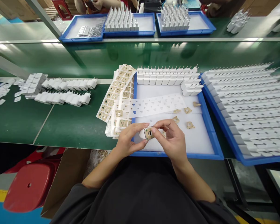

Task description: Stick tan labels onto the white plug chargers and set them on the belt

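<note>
My left hand (128, 140) grips a white charger (142, 134) between thumb and fingers, its end face turned up toward me. On that face lies a tan adhesive sticker (148, 133) with a cutout around the dark port. The thumb and forefinger of my right hand (171, 137) pinch at the sticker's right edge. Both hands are above the front of a blue-rimmed tray (177, 154). A nearly stripped sticker sheet (154, 105) lies across the tray's left rim, and a stack of sticker sheets (116, 90) is beside it. Tan paper scraps (190, 125) are scattered in the tray.
Chargers (165, 76) stand in rows at the tray's back. A full tray of chargers (254, 115) is on the right; more chargers (63, 98) and white caps (2, 90) lie left. Across the bench are blue trays (143, 32) and other people's arms (100, 4). A red stool (30, 186) stands lower left.
</note>
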Action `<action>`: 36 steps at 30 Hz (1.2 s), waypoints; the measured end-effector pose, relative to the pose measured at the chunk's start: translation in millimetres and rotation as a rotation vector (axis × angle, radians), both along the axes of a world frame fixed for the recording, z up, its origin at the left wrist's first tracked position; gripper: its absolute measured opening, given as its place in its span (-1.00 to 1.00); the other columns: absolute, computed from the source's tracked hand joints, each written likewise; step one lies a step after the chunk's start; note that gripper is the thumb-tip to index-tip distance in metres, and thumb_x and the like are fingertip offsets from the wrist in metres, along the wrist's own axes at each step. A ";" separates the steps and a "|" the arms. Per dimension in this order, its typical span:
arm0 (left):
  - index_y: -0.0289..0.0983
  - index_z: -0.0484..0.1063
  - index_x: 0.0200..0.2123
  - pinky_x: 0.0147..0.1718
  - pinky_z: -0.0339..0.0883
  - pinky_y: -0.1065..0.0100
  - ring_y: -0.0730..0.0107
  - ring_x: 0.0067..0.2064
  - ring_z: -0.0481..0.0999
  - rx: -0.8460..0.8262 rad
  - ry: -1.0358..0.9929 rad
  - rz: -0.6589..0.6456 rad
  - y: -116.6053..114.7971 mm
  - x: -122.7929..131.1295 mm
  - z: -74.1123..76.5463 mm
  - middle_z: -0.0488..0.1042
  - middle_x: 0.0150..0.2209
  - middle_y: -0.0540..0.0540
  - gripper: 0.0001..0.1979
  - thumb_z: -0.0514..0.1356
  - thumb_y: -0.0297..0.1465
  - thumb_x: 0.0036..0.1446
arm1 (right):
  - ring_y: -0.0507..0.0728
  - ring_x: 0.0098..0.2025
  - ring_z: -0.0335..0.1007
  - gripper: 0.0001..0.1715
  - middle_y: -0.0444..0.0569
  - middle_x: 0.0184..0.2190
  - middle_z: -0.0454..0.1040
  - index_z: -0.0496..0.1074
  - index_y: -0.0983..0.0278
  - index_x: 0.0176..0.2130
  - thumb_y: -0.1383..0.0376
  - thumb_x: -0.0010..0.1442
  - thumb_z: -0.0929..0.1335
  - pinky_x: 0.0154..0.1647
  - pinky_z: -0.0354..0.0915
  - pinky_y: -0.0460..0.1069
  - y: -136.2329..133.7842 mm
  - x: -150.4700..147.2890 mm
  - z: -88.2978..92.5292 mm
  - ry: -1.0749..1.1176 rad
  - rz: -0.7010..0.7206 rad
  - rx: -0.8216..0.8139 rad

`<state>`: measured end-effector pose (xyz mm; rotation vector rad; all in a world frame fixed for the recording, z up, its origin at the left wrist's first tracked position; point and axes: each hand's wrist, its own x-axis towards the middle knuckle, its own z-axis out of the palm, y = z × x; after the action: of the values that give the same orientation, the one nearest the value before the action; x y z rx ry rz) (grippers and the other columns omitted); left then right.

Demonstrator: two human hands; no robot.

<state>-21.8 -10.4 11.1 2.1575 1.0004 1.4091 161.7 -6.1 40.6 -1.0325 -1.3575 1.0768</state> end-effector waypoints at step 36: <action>-0.17 0.34 0.17 0.07 0.58 0.07 0.19 0.17 0.57 0.174 -0.060 0.055 2.8 3.0 -21.3 0.53 0.16 -0.23 -0.47 0.37 -0.54 0.17 | 0.14 -0.07 0.42 -0.94 -0.06 -0.20 0.45 0.54 0.14 -0.24 0.24 0.23 0.43 -0.13 0.42 0.02 8.3 -19.7 -19.3 0.264 0.147 -0.150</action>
<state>-18.8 -7.6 -10.2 2.2091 0.9538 1.6308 142.0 2.2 21.2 -0.8712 -1.1658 1.3899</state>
